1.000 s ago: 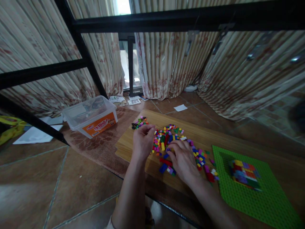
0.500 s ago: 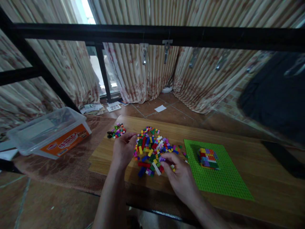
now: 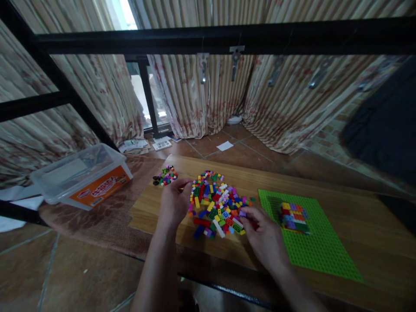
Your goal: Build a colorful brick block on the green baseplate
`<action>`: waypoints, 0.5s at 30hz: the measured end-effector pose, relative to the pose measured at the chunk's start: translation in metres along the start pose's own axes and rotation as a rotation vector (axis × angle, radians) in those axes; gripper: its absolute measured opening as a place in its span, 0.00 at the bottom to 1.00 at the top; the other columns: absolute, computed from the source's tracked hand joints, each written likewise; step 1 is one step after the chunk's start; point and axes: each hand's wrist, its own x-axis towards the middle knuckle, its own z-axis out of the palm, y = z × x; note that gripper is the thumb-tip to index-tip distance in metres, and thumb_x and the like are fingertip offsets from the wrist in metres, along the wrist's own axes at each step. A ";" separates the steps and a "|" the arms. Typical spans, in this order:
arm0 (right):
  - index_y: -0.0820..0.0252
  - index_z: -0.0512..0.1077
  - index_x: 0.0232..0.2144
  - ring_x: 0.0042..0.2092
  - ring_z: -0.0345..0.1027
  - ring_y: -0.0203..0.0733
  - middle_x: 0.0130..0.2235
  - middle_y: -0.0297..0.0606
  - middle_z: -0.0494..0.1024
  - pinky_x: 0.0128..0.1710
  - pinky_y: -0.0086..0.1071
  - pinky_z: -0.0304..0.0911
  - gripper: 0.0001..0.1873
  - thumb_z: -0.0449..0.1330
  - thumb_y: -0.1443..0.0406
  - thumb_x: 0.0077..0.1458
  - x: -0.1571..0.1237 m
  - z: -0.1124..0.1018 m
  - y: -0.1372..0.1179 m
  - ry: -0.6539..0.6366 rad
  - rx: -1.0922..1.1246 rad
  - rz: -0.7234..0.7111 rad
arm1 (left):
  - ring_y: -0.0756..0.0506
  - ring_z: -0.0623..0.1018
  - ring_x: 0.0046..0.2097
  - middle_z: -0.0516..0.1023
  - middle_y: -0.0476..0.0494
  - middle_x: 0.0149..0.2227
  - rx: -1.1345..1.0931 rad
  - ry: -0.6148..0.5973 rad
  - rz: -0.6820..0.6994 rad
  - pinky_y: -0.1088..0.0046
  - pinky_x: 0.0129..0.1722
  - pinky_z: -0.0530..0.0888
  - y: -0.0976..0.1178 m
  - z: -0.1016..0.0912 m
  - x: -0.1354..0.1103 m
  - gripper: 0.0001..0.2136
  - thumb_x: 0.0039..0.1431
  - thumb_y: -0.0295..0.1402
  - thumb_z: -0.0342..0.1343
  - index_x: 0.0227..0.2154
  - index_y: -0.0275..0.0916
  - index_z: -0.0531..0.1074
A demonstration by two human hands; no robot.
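A pile of small coloured bricks [image 3: 217,201] lies on a wooden board [image 3: 152,208]. My left hand [image 3: 173,203] rests at the pile's left edge, fingers curled inward; what they hold, if anything, is hidden. My right hand [image 3: 264,234] is at the pile's right edge, fingertips pinched on a small purple brick [image 3: 242,213]. To its right a green baseplate [image 3: 318,251] carries a block of stacked coloured bricks [image 3: 293,216]. A smaller heap of bricks [image 3: 165,177] lies at the board's far left corner.
A clear plastic tub with an orange label [image 3: 82,175] stands on a brown mat [image 3: 104,221] at the left. Black metal bars [image 3: 208,37] cross above and slant down the left. Curtains [image 3: 201,99] hang behind, with papers [image 3: 134,146] on the tiled floor.
The view swung to the right and steadied. My right hand moved from the middle of the pile to its right edge and now pinches a purple brick. My left hand stayed at the left edge.
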 end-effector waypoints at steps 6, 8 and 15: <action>0.56 0.72 0.42 0.42 0.71 0.44 0.41 0.40 0.76 0.43 0.40 0.67 0.11 0.54 0.65 0.57 0.002 0.001 0.002 0.009 -0.073 -0.080 | 0.49 0.74 0.27 0.78 0.48 0.26 0.041 0.023 0.043 0.78 0.25 0.67 -0.002 -0.002 0.000 0.10 0.50 0.35 0.57 0.32 0.37 0.79; 0.55 0.73 0.42 0.45 0.70 0.46 0.43 0.41 0.76 0.46 0.43 0.67 0.11 0.54 0.64 0.58 -0.001 0.002 -0.001 0.020 -0.100 -0.129 | 0.49 0.73 0.27 0.77 0.49 0.24 0.049 0.032 0.057 0.79 0.24 0.66 -0.002 -0.003 0.000 0.09 0.50 0.34 0.57 0.31 0.37 0.79; 0.52 0.74 0.46 0.55 0.60 0.52 0.54 0.42 0.69 0.53 0.51 0.61 0.14 0.55 0.66 0.57 -0.001 0.014 -0.008 -0.061 -0.329 -0.335 | 0.49 0.72 0.27 0.76 0.49 0.24 0.103 0.046 0.041 0.78 0.25 0.65 0.005 -0.006 -0.003 0.08 0.50 0.33 0.56 0.29 0.37 0.79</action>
